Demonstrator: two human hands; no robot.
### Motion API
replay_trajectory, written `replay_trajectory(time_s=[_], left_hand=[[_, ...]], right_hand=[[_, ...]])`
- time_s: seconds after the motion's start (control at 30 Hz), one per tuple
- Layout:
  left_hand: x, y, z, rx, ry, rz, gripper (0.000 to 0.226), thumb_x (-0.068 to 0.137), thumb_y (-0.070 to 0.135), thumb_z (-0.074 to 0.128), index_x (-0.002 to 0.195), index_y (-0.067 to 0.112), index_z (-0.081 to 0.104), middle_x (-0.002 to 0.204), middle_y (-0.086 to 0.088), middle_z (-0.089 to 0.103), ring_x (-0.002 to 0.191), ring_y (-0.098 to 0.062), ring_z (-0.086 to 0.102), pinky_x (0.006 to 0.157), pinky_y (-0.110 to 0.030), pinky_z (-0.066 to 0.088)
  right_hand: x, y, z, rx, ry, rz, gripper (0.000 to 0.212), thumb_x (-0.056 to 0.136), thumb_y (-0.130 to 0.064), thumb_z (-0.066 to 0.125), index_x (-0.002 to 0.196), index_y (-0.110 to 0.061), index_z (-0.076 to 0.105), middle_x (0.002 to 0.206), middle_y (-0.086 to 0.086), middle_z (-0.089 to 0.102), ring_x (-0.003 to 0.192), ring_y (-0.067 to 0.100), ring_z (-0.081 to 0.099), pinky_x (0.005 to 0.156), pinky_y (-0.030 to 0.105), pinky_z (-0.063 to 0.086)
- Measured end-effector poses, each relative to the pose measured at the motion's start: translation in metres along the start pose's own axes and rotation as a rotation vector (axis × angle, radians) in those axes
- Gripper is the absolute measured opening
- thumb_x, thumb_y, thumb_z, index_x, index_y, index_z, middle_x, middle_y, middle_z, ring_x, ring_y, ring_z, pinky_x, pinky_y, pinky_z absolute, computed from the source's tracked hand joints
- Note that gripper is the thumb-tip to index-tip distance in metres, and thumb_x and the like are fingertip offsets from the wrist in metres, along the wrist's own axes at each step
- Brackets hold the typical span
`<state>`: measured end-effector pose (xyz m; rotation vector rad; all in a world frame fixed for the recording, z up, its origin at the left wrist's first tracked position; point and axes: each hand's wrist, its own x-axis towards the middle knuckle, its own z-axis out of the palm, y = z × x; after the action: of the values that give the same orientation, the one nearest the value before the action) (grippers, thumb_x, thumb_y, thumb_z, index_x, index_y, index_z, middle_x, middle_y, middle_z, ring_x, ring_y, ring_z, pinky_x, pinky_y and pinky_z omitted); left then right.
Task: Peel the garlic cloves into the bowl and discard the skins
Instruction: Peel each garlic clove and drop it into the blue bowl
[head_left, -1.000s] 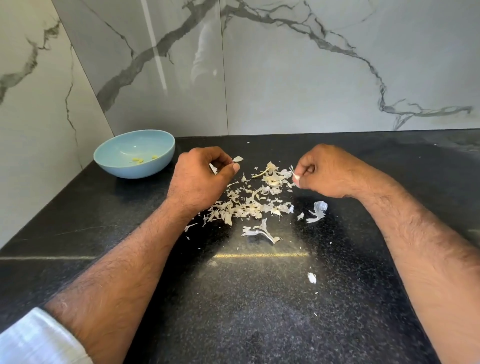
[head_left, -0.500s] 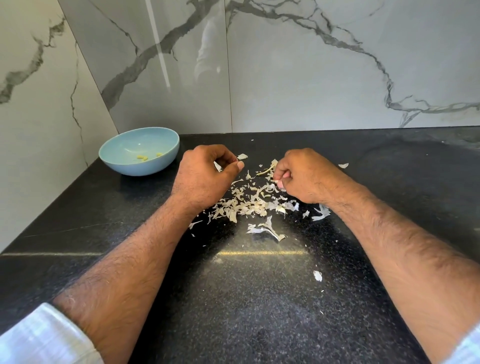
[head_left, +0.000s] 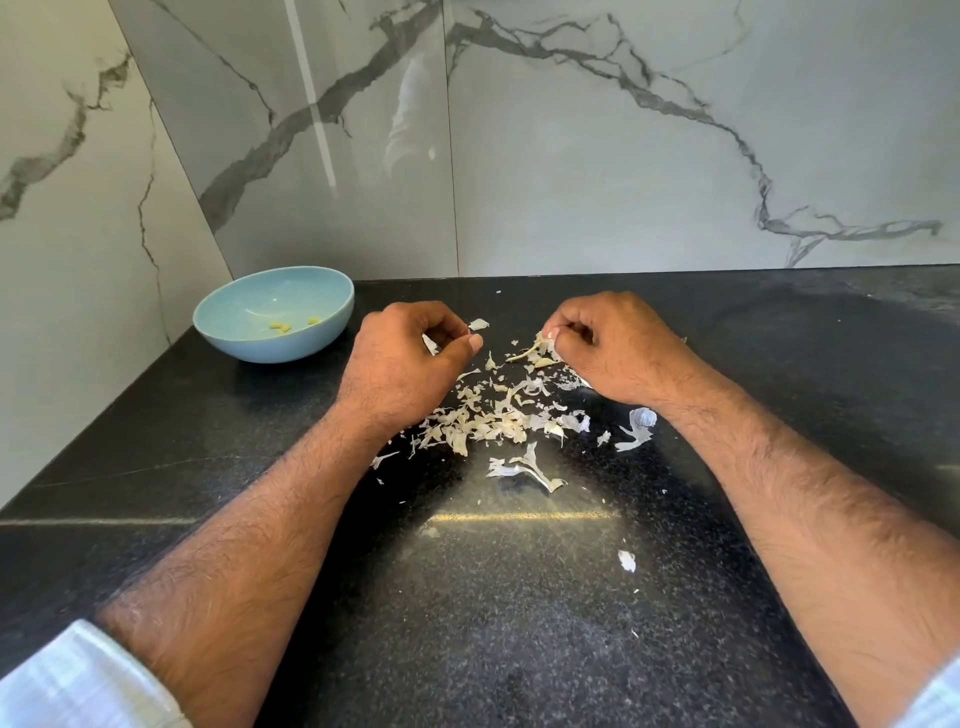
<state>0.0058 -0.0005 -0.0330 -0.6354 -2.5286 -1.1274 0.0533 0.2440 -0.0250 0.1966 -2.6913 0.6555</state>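
Firstly, blue bowl (head_left: 249, 340) far left on black counter (head_left: 519, 623), a few yellowish peeled cloves (head_left: 280, 326) inside. Pile of garlic skins (head_left: 498, 421) lies between both hands. Left hand (head_left: 400, 371) curled, pinching a skin scrap. Right hand (head_left: 613, 348) fisted, fingertips pinching skin at pile's far edge.

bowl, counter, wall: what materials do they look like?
Bowl: pale blue, smooth and glossy, probably glazed ceramic, though melamine is possible. Countertop: black speckled polished stone, likely granite; it mirrors a light streak. Wall: glossy white panels with grey veins and visible seams, so marble or marble-look tile.
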Motion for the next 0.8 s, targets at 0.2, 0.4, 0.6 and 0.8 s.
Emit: replay_trajectory(time_s=[0.2,0.4,0.6,0.8], left_hand=[[-0.001,0.001,-0.003,-0.014,-0.001,-0.01,0.014,0.093,0.047,0.079,0.09,0.034,0.076,0.082,0.018,0.072,0.077,0.0,0.062,0.082,-0.038,0.061],[-0.008,0.003,-0.008,-0.05,-0.008,-0.023,0.014,0.093,0.047,0.08,0.088,0.035,0.076,0.084,0.018,0.073,0.084,-0.004,0.066,0.088,-0.047,0.063],[-0.012,0.008,-0.01,-0.071,-0.025,-0.001,0.013,0.093,0.046,0.08,0.088,0.034,0.076,0.083,0.018,0.074,0.075,-0.001,0.065,0.086,-0.046,0.063],[-0.012,0.011,-0.009,-0.126,-0.067,-0.029,0.011,0.092,0.043,0.082,0.09,0.033,0.078,0.084,0.014,0.076,0.07,-0.006,0.07,0.075,-0.039,0.064]], right_hand=[[-0.004,-0.006,-0.001,0.005,-0.048,-0.017,0.021,0.104,-0.01,0.061,0.117,-0.017,0.076,0.1,-0.009,0.068,0.056,-0.025,0.052,0.049,-0.001,0.037],[-0.009,-0.011,-0.007,0.001,0.006,-0.007,0.016,0.095,-0.017,0.076,0.11,-0.022,0.078,0.1,-0.013,0.075,0.077,-0.004,0.066,0.066,0.005,0.045],[-0.014,-0.017,-0.011,0.084,0.012,0.027,0.01,0.099,-0.014,0.07,0.103,-0.023,0.071,0.081,-0.016,0.078,0.068,0.011,0.075,0.069,0.037,0.065],[-0.014,-0.016,-0.013,0.369,0.027,0.119,0.017,0.088,-0.011,0.084,0.098,-0.024,0.08,0.09,-0.008,0.079,0.08,0.005,0.073,0.077,0.025,0.061]])
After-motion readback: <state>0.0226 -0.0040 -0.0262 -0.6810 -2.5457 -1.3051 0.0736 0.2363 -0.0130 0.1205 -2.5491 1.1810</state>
